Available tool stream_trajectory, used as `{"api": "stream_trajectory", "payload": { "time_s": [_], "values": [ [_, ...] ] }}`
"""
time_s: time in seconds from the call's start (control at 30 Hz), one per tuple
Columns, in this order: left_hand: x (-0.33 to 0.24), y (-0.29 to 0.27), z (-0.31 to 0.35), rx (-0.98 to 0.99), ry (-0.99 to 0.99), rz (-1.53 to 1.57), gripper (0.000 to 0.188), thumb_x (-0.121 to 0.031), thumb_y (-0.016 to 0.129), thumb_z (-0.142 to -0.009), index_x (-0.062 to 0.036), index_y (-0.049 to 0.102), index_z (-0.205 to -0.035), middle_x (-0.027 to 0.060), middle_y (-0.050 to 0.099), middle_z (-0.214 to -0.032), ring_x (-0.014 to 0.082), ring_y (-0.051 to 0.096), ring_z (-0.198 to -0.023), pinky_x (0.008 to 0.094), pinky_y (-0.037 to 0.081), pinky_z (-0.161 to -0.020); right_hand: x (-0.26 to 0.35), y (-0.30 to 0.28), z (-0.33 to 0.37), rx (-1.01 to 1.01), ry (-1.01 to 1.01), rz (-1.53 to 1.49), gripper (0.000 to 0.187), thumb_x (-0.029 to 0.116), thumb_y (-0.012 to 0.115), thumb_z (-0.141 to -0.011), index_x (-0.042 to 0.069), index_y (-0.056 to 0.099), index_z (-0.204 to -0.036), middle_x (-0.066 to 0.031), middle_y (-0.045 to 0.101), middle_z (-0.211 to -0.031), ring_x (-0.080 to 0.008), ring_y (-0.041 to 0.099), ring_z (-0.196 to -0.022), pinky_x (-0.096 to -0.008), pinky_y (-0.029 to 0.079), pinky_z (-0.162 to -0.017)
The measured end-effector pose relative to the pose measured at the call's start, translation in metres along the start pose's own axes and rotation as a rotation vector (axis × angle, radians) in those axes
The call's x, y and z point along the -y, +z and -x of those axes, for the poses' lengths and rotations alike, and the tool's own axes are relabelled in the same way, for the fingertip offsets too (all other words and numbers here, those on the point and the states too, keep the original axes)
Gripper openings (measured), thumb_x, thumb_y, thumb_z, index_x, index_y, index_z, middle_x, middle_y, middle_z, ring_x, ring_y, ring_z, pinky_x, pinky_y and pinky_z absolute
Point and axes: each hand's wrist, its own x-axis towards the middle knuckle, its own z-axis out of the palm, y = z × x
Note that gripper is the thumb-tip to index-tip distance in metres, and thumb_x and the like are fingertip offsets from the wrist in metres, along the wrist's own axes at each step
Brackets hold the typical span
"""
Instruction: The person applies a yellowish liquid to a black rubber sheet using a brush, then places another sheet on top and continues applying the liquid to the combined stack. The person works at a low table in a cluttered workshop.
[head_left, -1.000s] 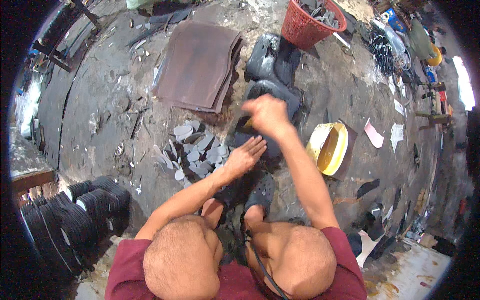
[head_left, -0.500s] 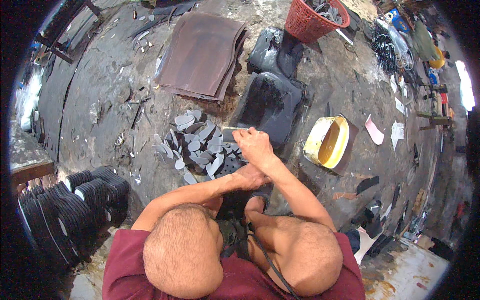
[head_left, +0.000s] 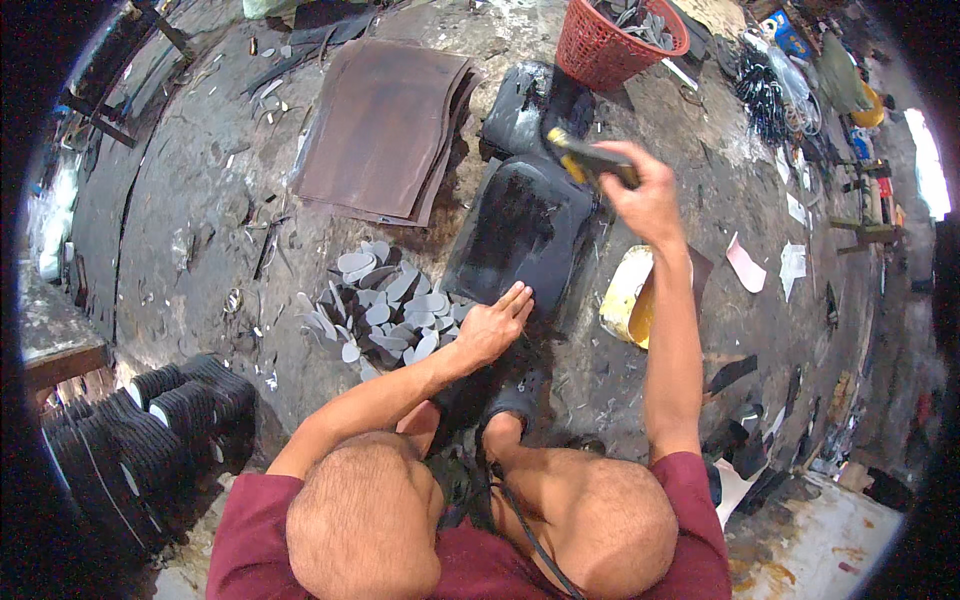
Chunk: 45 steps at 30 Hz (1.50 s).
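Note:
My right hand point(head_left: 645, 190) is raised above the far right of a black block point(head_left: 520, 220) with a worn, smeared top. Its fingers are wrapped round a dark tool with yellow parts point(head_left: 600, 160), blurred by motion, so I cannot tell its exact kind. My left hand point(head_left: 495, 328) rests at the block's near edge, fingers stretched out and pressing on it. Whether anything lies under those fingertips is hidden. Left of the block is a loose pile of grey sole-shaped pieces point(head_left: 385, 305). A yellow-and-white tub point(head_left: 625, 295) stands to the right, partly behind my right forearm.
Brown sheets point(head_left: 385, 130) lie stacked at the far left of the block. Behind the block sit a second black block point(head_left: 515, 105) and a red basket point(head_left: 615, 45) of grey pieces. Rows of black soles point(head_left: 150, 440) stand at the near left. Scraps litter the floor.
My right hand has lifted from the near left of the block to its far right, taking the tool along. My left hand has come out from under the right wrist onto the block's near edge.

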Motion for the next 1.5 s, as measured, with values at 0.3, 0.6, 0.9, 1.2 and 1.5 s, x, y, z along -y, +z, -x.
{"api": "stream_trajectory", "payload": {
  "time_s": [0.3,0.6,0.9,1.2,1.5],
  "values": [
    [0.006,-0.007,0.003,0.054,0.013,0.026,0.046,-0.010,0.059,-0.086,-0.0015,0.061,-0.131,0.0096,0.053,-0.149,0.0212,0.047,-0.140,0.0315,0.061,-0.075,-0.095,0.083,-0.060,0.465,0.072,0.484,0.055,0.002,0.062,-0.072,0.033,0.076,-0.115,-0.0140,0.074,-0.106,-0.0343,0.070,-0.097,-0.0452,0.056,-0.087],
    [0.004,-0.020,0.000,0.137,0.008,0.053,0.049,-0.007,0.059,-0.084,-0.0043,0.061,-0.133,0.0081,0.053,-0.148,0.0200,0.047,-0.141,0.0312,0.061,-0.079,-0.086,0.098,-0.072,0.626,-0.362,0.704,0.043,0.009,0.065,-0.070,0.030,0.078,-0.105,-0.0039,0.074,-0.112,-0.0260,0.066,-0.111,-0.0463,0.047,-0.102],
    [0.012,-0.005,0.004,0.053,0.013,0.068,0.052,-0.006,0.061,-0.082,-0.0086,0.061,-0.134,0.0041,0.053,-0.149,0.0189,0.048,-0.139,0.0335,0.061,-0.082,-0.107,0.014,-0.009,0.523,0.281,0.631,0.048,0.011,0.062,-0.076,0.038,0.075,-0.114,-0.0075,0.074,-0.113,-0.0313,0.068,-0.109,-0.0472,0.052,-0.093],
    [0.013,-0.001,0.002,-0.009,-0.016,0.073,0.051,-0.006,0.062,-0.080,-0.0101,0.062,-0.132,0.0044,0.056,-0.147,0.0204,0.051,-0.137,0.0342,0.060,-0.084,-0.072,0.024,0.074,0.650,0.361,0.491,0.040,0.025,0.071,-0.083,0.018,0.068,-0.122,-0.0165,0.073,-0.107,-0.0365,0.069,-0.102,-0.0468,0.053,-0.087],
    [0.025,-0.015,-0.012,0.036,0.039,0.106,0.053,-0.001,0.060,-0.080,-0.0075,0.060,-0.133,0.0081,0.056,-0.145,0.0213,0.052,-0.136,0.0363,0.060,-0.083,-0.089,0.044,0.108,0.135,0.470,0.520,0.048,0.031,0.063,-0.090,0.014,0.058,-0.134,-0.0233,0.071,-0.104,-0.0432,0.068,-0.099,-0.0548,0.053,-0.085]
  ]
}}
